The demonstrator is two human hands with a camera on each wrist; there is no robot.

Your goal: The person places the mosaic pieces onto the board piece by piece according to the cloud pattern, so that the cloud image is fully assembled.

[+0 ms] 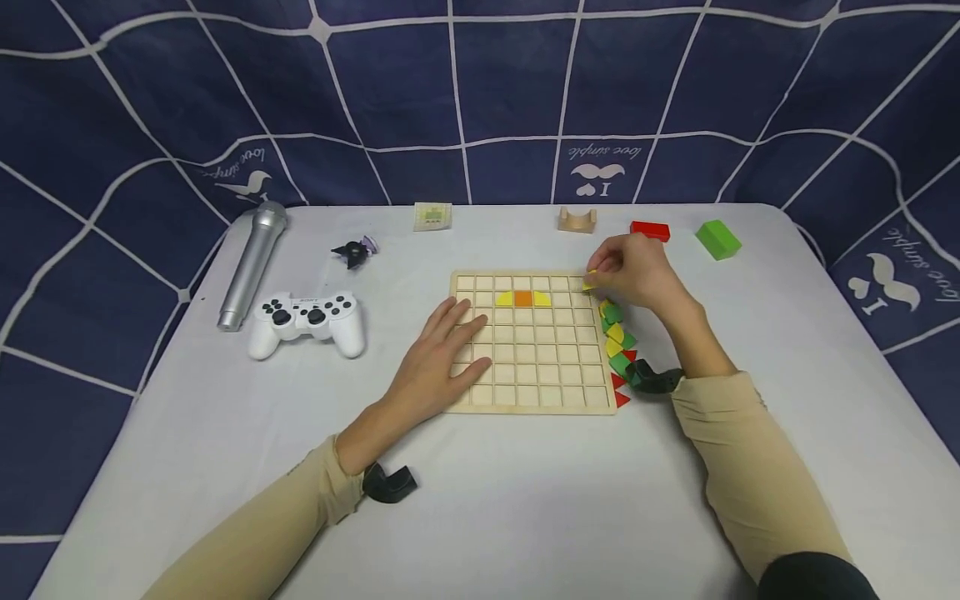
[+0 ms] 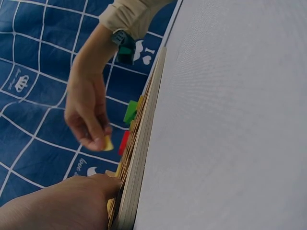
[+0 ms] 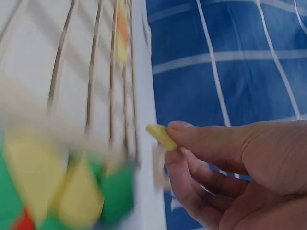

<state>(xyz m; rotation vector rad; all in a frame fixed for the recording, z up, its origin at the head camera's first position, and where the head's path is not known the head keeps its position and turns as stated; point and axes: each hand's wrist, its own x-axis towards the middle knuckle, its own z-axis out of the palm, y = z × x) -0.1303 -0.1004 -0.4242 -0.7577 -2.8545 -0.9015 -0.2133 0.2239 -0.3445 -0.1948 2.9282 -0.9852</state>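
Note:
A wooden grid board lies on the white table. In its second row from the back, an orange square tile sits between two yellow quarter-round tiles. My left hand rests on the board's left side with fingers spread. Above the far right corner, my right hand pinches a small yellow tile between thumb and fingers. Several loose green, yellow and red tiles lie along the board's right edge, under and beside the right wrist.
Behind the board are a red block, a green block, a wooden curved block and a small printed card. To the left lie a white game controller, a silver microphone and a small dark figurine.

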